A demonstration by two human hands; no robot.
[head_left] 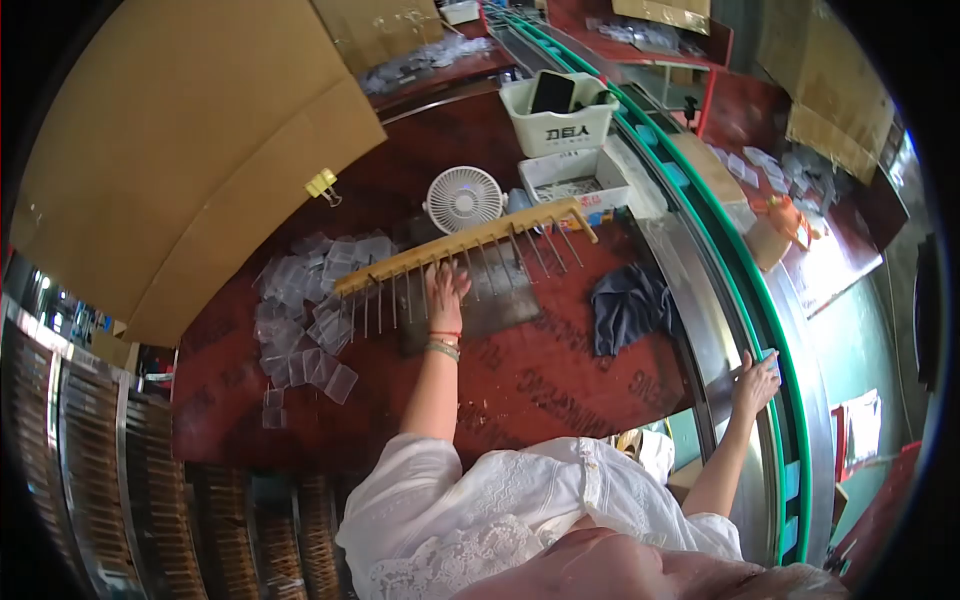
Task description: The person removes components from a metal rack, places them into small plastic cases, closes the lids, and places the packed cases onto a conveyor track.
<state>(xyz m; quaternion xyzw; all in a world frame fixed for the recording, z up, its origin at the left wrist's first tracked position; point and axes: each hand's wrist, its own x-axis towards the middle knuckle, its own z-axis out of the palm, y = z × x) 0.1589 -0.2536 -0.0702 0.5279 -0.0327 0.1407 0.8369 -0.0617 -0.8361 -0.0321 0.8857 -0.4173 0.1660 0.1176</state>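
My left hand (447, 290) rests among the thin metal pins of a wooden rack (470, 240), its fingers stretched toward the bar and apart. The rack lies at a slant across a dark flat plate (500, 312) on the red table. To the left of this hand is a pile of clear plastic pieces (300, 290). My right hand (757, 388) is at the conveyor on the right, its fingers closed on a small light-blue piece (768, 357) between the green rails. The kind of that piece is too small to tell.
A small white fan (465, 200), a white bin (560, 128) with a dark phone-like object and a white box (575, 182) stand behind the rack. A dark cloth (632, 308) lies near the conveyor (735, 270). A cardboard sheet (190, 150) borders the left side.
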